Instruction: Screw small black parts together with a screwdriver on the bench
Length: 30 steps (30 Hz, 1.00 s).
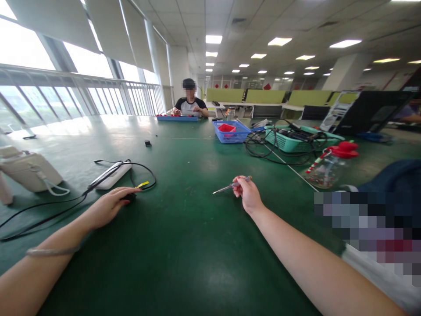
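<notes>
My right hand (249, 195) is closed around the handle of a small screwdriver (224, 189). Its thin metal shaft points left, just above the green table. On the left, my left hand (113, 204) reaches over a small black object (130, 197), with the fingers above it and the thumb at its near side. Most of that object is hidden, so its kind does not show. A black cable (153, 175) with a yellow tag (142, 184) loops beside these fingers. Just behind the left hand lies a white power strip (113, 174).
A white bag (31, 169) stands at far left. A blue basket (232, 136) and a green basket (289, 142) with tangled cables sit farther back. A red-lidded bottle (329, 169) is at right. Across the table sits a person (189, 104) behind a blue tray (177, 118).
</notes>
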Tool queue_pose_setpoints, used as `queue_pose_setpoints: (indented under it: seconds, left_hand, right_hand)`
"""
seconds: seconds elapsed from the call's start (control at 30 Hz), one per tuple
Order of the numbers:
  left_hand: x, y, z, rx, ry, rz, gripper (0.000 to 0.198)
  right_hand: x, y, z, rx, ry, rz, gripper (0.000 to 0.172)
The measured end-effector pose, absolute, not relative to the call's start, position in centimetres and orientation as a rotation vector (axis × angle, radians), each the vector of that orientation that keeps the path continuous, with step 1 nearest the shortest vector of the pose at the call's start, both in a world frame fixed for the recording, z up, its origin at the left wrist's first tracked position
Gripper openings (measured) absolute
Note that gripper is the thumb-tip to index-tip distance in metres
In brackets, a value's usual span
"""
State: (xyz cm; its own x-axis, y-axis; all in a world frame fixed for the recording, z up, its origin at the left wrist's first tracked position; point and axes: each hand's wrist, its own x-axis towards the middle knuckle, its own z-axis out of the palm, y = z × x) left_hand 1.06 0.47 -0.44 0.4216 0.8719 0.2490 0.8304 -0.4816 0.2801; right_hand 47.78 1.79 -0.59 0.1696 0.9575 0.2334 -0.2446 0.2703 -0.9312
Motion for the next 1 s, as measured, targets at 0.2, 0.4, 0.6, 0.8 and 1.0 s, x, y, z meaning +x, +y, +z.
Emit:
queue_pose_setpoints:
  seconds: [0.2, 0.4, 0.6, 0.8, 1.0]
  left_hand:
    - [0.1, 0.3, -0.3, 2.534, 1.514, 0.678, 0.046]
    - [-0.1, 0.3, -0.4, 2.44, 1.546, 0.83, 0.047]
    - [-0.1, 0.4, -0.5, 2.356, 1.532, 0.875, 0.046]
    - [-0.1, 0.5, -0.5, 2.213, 1.497, 0.826, 0.054]
    - [-0.8, 0.6, -0.9, 2.223, 1.498, 0.833, 0.056]
  right_hand:
    - [47.8, 1.8, -0.7, -0.888, -1.028, 1.043, 0.021]
    - [47.8, 1.7, -0.6, -0.884, -1.038, 1.044, 0.022]
    - [47.8, 1.7, -0.6, -0.885, -1.045, 1.043, 0.023]
    - [47.7, 1.5, -0.5, -0.886, -1.05, 1.039, 0.023]
    - [47.7, 1.5, -0.4, -0.883, -1.04, 1.036, 0.023]
